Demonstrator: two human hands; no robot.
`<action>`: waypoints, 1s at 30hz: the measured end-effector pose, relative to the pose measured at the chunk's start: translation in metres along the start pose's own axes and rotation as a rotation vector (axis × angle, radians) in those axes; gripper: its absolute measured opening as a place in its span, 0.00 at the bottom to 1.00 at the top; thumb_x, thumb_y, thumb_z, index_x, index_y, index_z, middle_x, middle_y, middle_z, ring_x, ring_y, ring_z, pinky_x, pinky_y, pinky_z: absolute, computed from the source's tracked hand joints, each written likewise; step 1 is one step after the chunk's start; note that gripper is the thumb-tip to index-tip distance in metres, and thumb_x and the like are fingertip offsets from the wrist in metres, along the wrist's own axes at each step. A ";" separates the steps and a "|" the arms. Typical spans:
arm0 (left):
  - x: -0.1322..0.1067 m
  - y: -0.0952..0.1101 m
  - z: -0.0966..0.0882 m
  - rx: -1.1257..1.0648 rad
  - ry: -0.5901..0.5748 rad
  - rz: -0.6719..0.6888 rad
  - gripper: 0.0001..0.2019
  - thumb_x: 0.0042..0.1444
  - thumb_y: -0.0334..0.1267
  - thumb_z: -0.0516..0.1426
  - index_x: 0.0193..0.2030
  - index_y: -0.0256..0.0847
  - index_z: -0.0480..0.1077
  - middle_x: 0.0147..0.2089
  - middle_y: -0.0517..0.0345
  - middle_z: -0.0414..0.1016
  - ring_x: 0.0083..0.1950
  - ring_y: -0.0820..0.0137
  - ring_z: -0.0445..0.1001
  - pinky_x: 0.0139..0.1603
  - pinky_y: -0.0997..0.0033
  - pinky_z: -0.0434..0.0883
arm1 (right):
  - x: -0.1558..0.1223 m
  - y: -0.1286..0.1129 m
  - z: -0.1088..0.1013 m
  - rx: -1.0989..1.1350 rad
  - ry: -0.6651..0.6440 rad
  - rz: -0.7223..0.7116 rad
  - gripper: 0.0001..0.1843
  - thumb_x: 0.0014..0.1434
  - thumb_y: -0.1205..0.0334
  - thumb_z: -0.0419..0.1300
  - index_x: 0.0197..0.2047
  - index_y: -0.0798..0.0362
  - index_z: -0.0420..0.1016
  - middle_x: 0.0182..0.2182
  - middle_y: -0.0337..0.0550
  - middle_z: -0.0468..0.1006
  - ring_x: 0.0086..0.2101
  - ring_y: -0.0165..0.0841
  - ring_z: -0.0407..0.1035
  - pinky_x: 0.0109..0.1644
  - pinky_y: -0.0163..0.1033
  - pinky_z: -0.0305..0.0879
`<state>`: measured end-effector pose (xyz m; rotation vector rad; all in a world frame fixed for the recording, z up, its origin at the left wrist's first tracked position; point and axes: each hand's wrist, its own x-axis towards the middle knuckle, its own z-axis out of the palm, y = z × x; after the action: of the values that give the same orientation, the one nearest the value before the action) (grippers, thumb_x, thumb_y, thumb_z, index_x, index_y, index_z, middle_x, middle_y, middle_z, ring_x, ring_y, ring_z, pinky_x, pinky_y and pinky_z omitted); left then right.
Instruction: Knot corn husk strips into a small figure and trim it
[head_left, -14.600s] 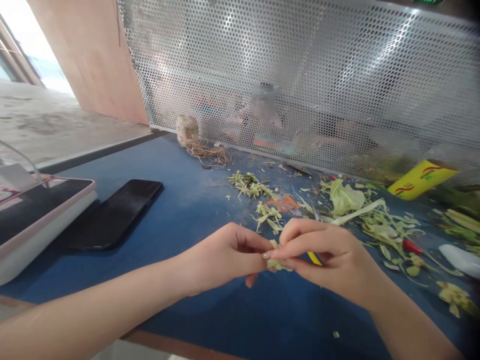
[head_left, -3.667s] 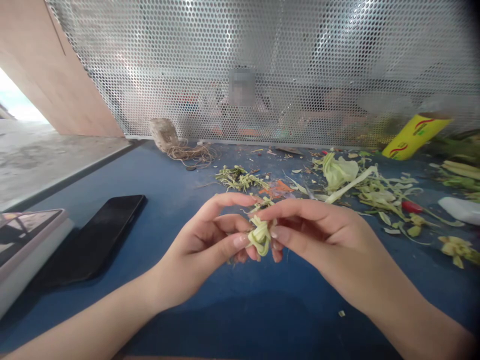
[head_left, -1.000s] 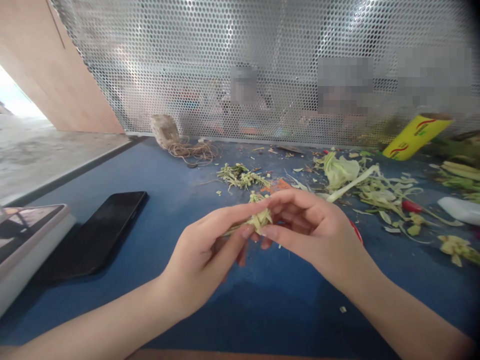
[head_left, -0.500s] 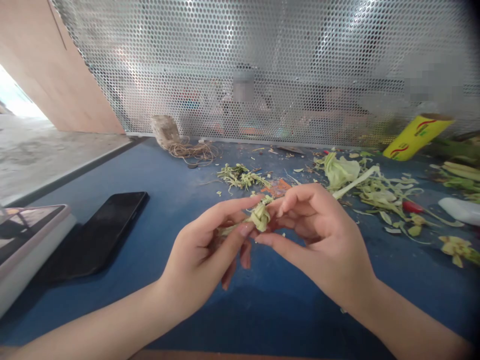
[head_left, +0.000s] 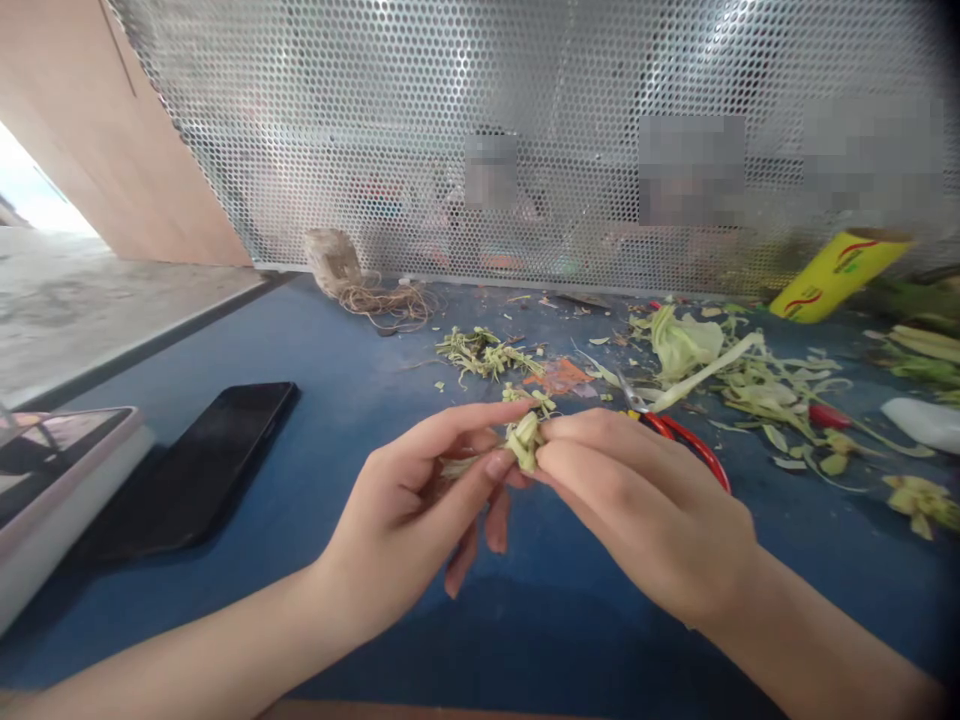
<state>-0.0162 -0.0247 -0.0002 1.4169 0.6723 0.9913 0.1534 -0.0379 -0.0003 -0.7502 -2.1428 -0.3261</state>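
Note:
Between thumb and fingers, my left hand grips a small pale green flower bud piece, which looks folded or knotted. My right hand is closed against its right side, fingertips pinched together at it; their tips are partly hidden. Just beyond the fingers lies a small heap of green buds on the blue table. Red-handled scissors lie behind my right hand, partly covered by it, with the blades pointing away to the left. An orange scrap is near the blade tips.
At left are a black phone and a pink-edged case or box. A jar-like roll with tangled string stands behind. To the right lie plant scraps and a yellow tube. A perforated metal screen closes the back.
My right hand has turned palm down and its fingers have closed in on the bud piece. The red scissors handles now show behind it. My left hand has barely moved.

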 end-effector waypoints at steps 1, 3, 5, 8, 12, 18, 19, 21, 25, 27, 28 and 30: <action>0.000 0.000 0.000 -0.002 0.011 -0.008 0.12 0.57 0.30 0.50 0.48 0.43 0.65 0.25 0.63 0.69 0.15 0.82 0.65 0.09 0.88 0.64 | 0.001 0.000 0.000 -0.030 0.002 -0.003 0.07 0.58 0.71 0.51 0.40 0.57 0.67 0.32 0.45 0.75 0.35 0.31 0.70 0.41 0.35 0.67; 0.000 0.001 0.001 -0.006 0.029 -0.014 0.12 0.56 0.30 0.51 0.46 0.42 0.65 0.27 0.62 0.69 0.16 0.82 0.66 0.09 0.88 0.65 | 0.002 -0.001 -0.001 -0.091 0.007 -0.008 0.07 0.59 0.71 0.50 0.39 0.56 0.67 0.31 0.44 0.75 0.33 0.31 0.70 0.38 0.33 0.68; 0.001 0.001 0.000 -0.015 0.025 -0.010 0.10 0.56 0.30 0.51 0.45 0.42 0.65 0.27 0.62 0.69 0.16 0.82 0.66 0.09 0.88 0.65 | 0.004 -0.002 -0.002 -0.139 -0.003 -0.022 0.07 0.60 0.70 0.48 0.37 0.55 0.67 0.28 0.42 0.75 0.30 0.30 0.71 0.33 0.33 0.68; 0.001 0.000 -0.001 -0.026 0.021 -0.010 0.09 0.56 0.31 0.51 0.44 0.42 0.65 0.27 0.63 0.68 0.17 0.80 0.68 0.08 0.87 0.65 | 0.007 -0.003 -0.004 -0.158 -0.049 -0.052 0.08 0.59 0.70 0.47 0.35 0.54 0.66 0.26 0.41 0.74 0.27 0.30 0.71 0.29 0.33 0.68; -0.001 0.001 -0.001 -0.063 0.034 0.008 0.09 0.56 0.30 0.51 0.44 0.42 0.65 0.25 0.63 0.68 0.17 0.78 0.70 0.08 0.87 0.66 | 0.008 -0.004 -0.005 -0.161 -0.035 -0.070 0.09 0.57 0.73 0.47 0.32 0.53 0.65 0.26 0.42 0.75 0.27 0.31 0.72 0.29 0.34 0.68; -0.006 0.000 -0.002 -0.150 -0.013 0.069 0.09 0.58 0.31 0.50 0.45 0.44 0.64 0.21 0.64 0.70 0.18 0.76 0.72 0.11 0.87 0.67 | 0.001 -0.005 -0.008 0.008 -0.102 0.118 0.10 0.55 0.74 0.52 0.39 0.53 0.67 0.49 0.49 0.70 0.45 0.34 0.69 0.46 0.34 0.66; -0.006 0.000 -0.002 -0.160 -0.031 0.072 0.10 0.58 0.31 0.50 0.45 0.44 0.64 0.21 0.64 0.70 0.18 0.76 0.72 0.11 0.87 0.67 | 0.000 -0.006 -0.008 0.048 -0.114 0.137 0.10 0.55 0.74 0.53 0.39 0.53 0.67 0.51 0.48 0.68 0.47 0.33 0.67 0.49 0.34 0.65; -0.005 -0.001 -0.003 -0.180 -0.062 0.071 0.10 0.58 0.30 0.49 0.46 0.44 0.63 0.21 0.64 0.71 0.18 0.76 0.72 0.11 0.88 0.67 | 0.002 -0.006 -0.009 0.131 -0.108 0.164 0.10 0.54 0.73 0.54 0.40 0.53 0.67 0.52 0.46 0.67 0.50 0.31 0.64 0.53 0.34 0.61; -0.004 -0.001 -0.004 -0.214 -0.126 0.070 0.10 0.59 0.29 0.48 0.45 0.44 0.62 0.21 0.65 0.71 0.19 0.76 0.74 0.12 0.89 0.66 | 0.005 -0.005 -0.012 0.271 -0.081 0.200 0.07 0.53 0.73 0.56 0.35 0.54 0.68 0.50 0.45 0.68 0.49 0.29 0.65 0.57 0.34 0.57; -0.004 -0.002 -0.005 -0.219 -0.137 0.072 0.08 0.59 0.28 0.48 0.44 0.43 0.62 0.21 0.65 0.71 0.19 0.76 0.74 0.12 0.89 0.66 | 0.006 -0.005 -0.014 0.292 -0.085 0.213 0.06 0.52 0.74 0.57 0.33 0.55 0.68 0.48 0.45 0.70 0.48 0.29 0.65 0.57 0.32 0.56; -0.003 -0.002 -0.005 -0.215 -0.131 0.071 0.08 0.59 0.28 0.48 0.43 0.42 0.62 0.21 0.65 0.71 0.19 0.76 0.74 0.12 0.89 0.66 | 0.006 -0.005 -0.014 0.295 -0.083 0.227 0.06 0.52 0.74 0.57 0.33 0.55 0.69 0.47 0.45 0.71 0.48 0.28 0.65 0.57 0.31 0.56; -0.003 -0.002 -0.005 -0.193 -0.107 0.065 0.07 0.58 0.28 0.49 0.42 0.40 0.62 0.21 0.65 0.71 0.19 0.76 0.74 0.12 0.89 0.66 | 0.005 -0.005 -0.014 0.305 -0.079 0.273 0.06 0.51 0.74 0.58 0.33 0.55 0.69 0.45 0.43 0.73 0.47 0.27 0.66 0.54 0.27 0.58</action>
<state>-0.0218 -0.0249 -0.0036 1.3177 0.4419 0.9963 0.1565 -0.0465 0.0130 -0.8717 -2.0656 0.1731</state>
